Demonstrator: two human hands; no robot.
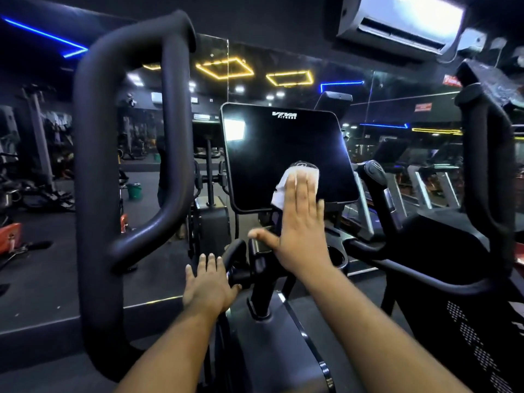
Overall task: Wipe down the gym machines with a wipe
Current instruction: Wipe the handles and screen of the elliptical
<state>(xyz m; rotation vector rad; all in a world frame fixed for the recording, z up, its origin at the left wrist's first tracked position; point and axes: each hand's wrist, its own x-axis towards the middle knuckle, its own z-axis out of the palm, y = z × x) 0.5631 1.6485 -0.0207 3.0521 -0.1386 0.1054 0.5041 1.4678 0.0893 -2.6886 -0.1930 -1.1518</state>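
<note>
My right hand (pixel 300 222) is flat and wide, pressing the wipe (pixel 286 184) on the low part of the screen (pixel 283 154); my left hand (pixel 208 282) sits lower and to the left, fingers open, resting by a small handle (pixel 235 259); if I push too hard the screen could tip, or the wipe could slip out; the wipe is white and crumpled; 1 corner hangs down.

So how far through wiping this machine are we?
Nothing looks visibly finished. In hand: the right hand presses the white wipe flat on the lower part of the console screen; the left hand rests by the small handle. Left: the tall handlebar, untouched now.
</note>
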